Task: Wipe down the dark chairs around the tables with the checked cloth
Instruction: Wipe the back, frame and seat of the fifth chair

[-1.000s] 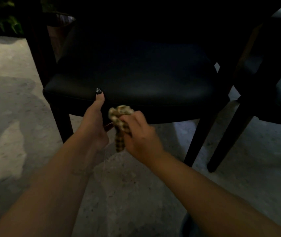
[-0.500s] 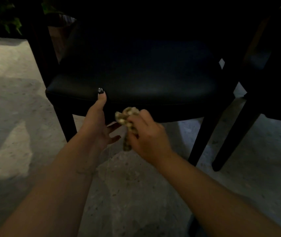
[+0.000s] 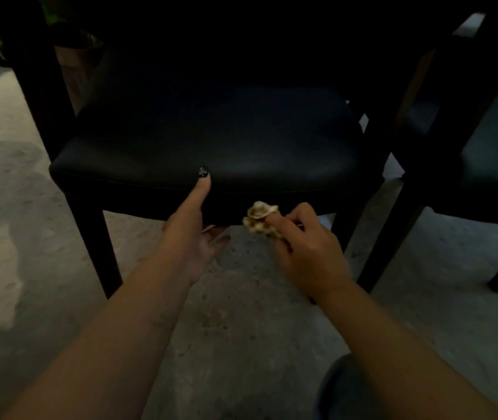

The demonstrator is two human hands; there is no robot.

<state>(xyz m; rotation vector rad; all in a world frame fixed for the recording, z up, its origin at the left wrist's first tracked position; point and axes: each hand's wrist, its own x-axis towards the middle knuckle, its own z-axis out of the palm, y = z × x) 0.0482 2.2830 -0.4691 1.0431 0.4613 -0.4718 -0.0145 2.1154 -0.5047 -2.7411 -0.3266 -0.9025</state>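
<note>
A dark chair [image 3: 217, 140] with a padded black seat stands in front of me on dark legs. My left hand [image 3: 194, 228] reaches to the seat's front edge; its thumb lies on top of the edge and the fingers go underneath. My right hand [image 3: 305, 253] grips the bunched checked cloth [image 3: 261, 218] and holds it against the underside of the seat's front rail, just right of the left hand.
A second dark chair [image 3: 483, 159] stands close on the right, its legs near the first chair's right front leg. A potted plant [image 3: 72, 62] sits behind at the upper left. Pale speckled floor [image 3: 14, 237] spreads around.
My right hand has slid the cloth to the right along the seat's front rail, away from the left hand. The left hand keeps its hold on the seat edge.
</note>
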